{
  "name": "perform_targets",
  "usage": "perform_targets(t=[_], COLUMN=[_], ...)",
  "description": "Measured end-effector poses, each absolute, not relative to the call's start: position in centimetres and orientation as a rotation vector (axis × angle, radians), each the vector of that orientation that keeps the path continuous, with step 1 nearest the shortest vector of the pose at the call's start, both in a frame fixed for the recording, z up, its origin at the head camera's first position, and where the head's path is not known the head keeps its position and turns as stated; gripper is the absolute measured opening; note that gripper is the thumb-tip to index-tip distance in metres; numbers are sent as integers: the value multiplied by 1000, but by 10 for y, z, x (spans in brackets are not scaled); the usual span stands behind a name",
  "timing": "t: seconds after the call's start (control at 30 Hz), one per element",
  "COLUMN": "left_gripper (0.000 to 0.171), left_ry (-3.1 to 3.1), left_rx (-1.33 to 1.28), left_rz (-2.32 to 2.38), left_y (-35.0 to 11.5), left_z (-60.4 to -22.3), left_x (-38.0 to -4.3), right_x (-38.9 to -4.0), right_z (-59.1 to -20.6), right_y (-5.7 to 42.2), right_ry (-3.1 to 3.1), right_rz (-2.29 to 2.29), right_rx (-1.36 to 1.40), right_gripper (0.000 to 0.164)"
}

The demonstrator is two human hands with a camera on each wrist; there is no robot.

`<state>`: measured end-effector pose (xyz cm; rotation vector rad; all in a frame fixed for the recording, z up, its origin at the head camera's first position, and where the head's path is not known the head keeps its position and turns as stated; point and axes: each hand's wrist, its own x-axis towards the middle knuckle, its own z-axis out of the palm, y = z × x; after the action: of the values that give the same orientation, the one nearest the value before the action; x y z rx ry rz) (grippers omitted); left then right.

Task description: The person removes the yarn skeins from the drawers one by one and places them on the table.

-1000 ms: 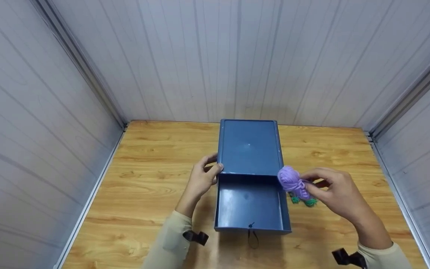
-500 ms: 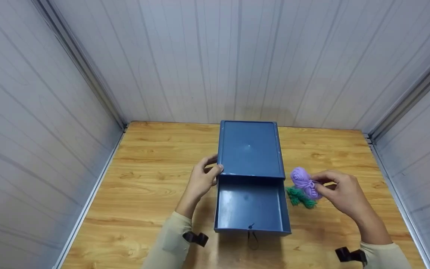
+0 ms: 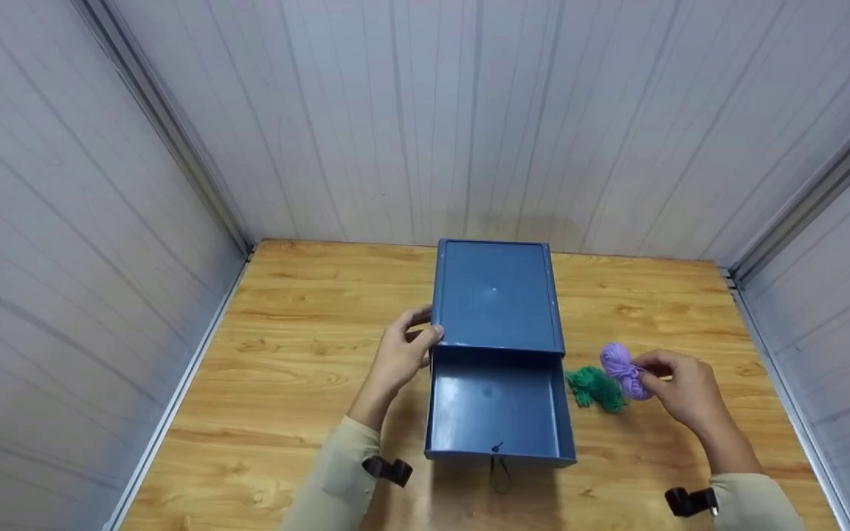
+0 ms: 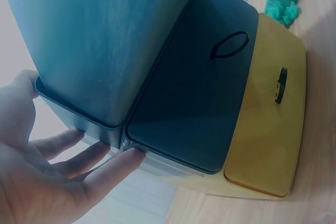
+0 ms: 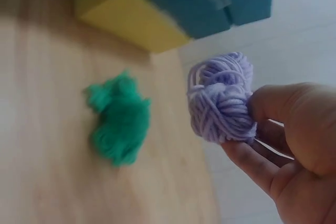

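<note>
A small ball of purple yarn (image 3: 623, 372) is pinched between the thumb and fingers of my right hand (image 3: 690, 394), held up to the right of the drawer cabinet (image 3: 495, 295). In the right wrist view, strands wrap the middle of the purple ball (image 5: 220, 100). Below and left of it, a bundle of green yarn (image 3: 595, 389) lies on the table. My left hand (image 3: 395, 358) rests against the cabinet's left side, thumb on its upper edge; the left wrist view shows the fingers spread and fairly straight along the side. The top blue drawer (image 3: 495, 413) is pulled out with nothing inside.
Beneath the top unit, the left wrist view shows a second blue drawer (image 4: 194, 87) with a black loop pull and a yellow drawer (image 4: 268, 108), both pushed in. Pale panel walls (image 3: 366, 110) enclose the wooden table (image 3: 307, 310) at the back and sides.
My right hand has carried the purple yarn rightward and slightly down, away from the open drawer, uncovering the green yarn. My left hand has stayed at the cabinet.
</note>
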<state>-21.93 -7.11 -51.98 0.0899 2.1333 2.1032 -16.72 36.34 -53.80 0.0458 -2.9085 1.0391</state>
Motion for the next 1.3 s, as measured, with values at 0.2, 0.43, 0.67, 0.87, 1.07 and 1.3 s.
perform_targets(t=[0.2, 0.43, 0.67, 0.87, 1.07, 1.3], left_gripper=[52, 51, 51, 51, 53, 52], left_ry=[2125, 2123, 2128, 2123, 2138, 2144], left_rx=[71, 68, 77, 75, 73, 79], left_rz=[2116, 2105, 2111, 2121, 2110, 2112], left_y=[-71, -72, -71, -70, -70, -70], left_z=[-522, -523, -523, -524, -524, -523], left_x=[-219, -218, -218, -219, -218, -219], right_x=[-168, -164, -162, -162, -160, -160], right_z=[-566, -587, -602, -612, -618, -615], right_y=[376, 381, 384, 389, 393, 393], right_ry=[-2911, -2891, -2884, -2912, -2982, -2975], right_rz=[992, 956, 914, 893, 903, 910], right_rx=[-33, -108, -164, -187, -265, -278], right_gripper=[19, 20, 19, 19, 22, 24])
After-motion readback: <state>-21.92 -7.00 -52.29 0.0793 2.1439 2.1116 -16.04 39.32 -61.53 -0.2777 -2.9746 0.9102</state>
